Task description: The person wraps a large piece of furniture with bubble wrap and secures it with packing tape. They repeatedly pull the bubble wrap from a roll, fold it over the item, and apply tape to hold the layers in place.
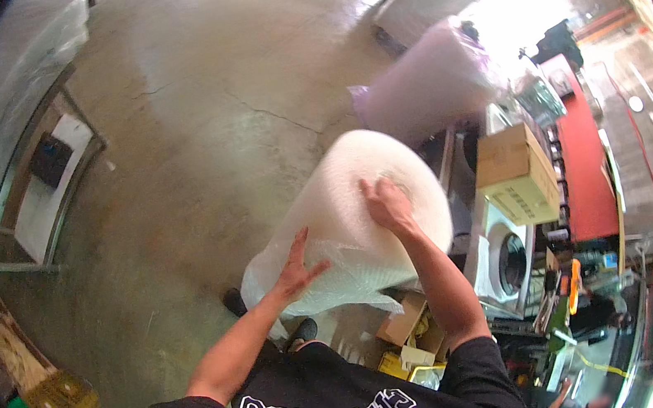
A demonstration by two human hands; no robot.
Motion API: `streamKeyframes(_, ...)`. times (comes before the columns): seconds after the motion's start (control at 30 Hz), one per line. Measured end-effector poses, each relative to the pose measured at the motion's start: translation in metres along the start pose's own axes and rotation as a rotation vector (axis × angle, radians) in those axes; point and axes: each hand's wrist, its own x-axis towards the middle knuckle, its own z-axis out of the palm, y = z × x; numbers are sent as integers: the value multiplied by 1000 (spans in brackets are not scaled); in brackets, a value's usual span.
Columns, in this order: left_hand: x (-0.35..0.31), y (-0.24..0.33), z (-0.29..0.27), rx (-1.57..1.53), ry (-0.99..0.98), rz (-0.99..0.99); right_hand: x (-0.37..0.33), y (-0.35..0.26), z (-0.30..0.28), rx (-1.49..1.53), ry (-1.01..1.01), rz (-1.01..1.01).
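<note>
A large roll of clear-white bubble wrap (310, 206) stands tilted in front of my body, its round end facing up and to the right. My right hand (389, 205) grips that end at the core, its fingers curled into the hole and partly hidden there. Along the near left side of the roll, my left hand (295, 277) has its fingers spread against or just over the wrap; contact is hard to make out. A loose flap of the wrap hangs by my left hand and trails toward my shoes.
Behind the roll lies a big pinkish wrapped bundle (430, 81). To the right are a cardboard box (516, 173), a white machine with a round opening (507, 254) and a red panel (586, 167). A metal-framed rack (48, 185) stands left. Another person's arm (557, 404) shows lower right.
</note>
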Motion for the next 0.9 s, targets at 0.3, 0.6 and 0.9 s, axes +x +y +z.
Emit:
streamKeyframes(0.3, -68, -113, -53, -358, 358, -148, -81, -66, 65, -86, -268, -651)
streamKeyframes(0.6, -101, -221, -205, -260, 1566, -446, -91, -194, 82, -29, -274, -731)
streamKeyframes(0.9, -288, 83, -472, 1006, 991, -433, 317, -281, 22, 778, 264, -529)
